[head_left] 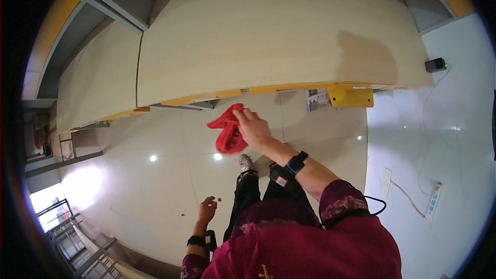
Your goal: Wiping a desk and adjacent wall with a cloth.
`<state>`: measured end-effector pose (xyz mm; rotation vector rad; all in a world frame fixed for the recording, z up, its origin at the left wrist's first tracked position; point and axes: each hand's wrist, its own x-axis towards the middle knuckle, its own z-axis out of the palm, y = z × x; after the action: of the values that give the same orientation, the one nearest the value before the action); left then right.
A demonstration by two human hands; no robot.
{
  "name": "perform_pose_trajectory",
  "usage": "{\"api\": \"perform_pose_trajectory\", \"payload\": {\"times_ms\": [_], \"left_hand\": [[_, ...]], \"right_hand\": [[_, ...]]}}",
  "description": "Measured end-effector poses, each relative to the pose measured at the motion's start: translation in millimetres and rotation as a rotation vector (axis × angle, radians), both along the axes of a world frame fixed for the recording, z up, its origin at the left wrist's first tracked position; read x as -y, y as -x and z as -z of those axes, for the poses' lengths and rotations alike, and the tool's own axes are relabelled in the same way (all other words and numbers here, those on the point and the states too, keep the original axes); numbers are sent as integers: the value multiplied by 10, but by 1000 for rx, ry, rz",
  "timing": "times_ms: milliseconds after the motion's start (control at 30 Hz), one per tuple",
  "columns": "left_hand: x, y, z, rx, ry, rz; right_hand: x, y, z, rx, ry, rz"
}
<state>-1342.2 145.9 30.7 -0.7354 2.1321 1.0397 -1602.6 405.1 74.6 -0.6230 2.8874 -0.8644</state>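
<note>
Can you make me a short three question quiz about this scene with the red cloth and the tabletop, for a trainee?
1. True or false: the right hand grips the red cloth.
2. Which of these lies on the floor at the right? A) a white power strip B) a bucket C) a broom
3. Fill in: the left hand hangs low and holds ____.

Key:
1. True; the cloth is bunched in the fingers, near the edge of the pale wooden tabletop.
2. A.
3. Nothing; the fingers are loose.
</note>
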Motion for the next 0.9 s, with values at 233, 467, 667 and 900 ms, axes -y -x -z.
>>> {"api": "perform_pose_trajectory", "payload": {"times_ms": [233, 467, 667, 900], "left_hand": [[91, 90, 147, -45, 27, 118], [-47, 425, 28, -18, 37, 256], [-241, 696, -101, -113, -15, 205], [-162, 536, -34, -96, -1, 261]], "right_hand": [[-414, 358, 20, -72, -118, 344], [44, 187, 360, -4, -253, 90], [-339, 0, -39, -100, 18, 141], [-234, 340, 124, -106, -182, 316]]}}
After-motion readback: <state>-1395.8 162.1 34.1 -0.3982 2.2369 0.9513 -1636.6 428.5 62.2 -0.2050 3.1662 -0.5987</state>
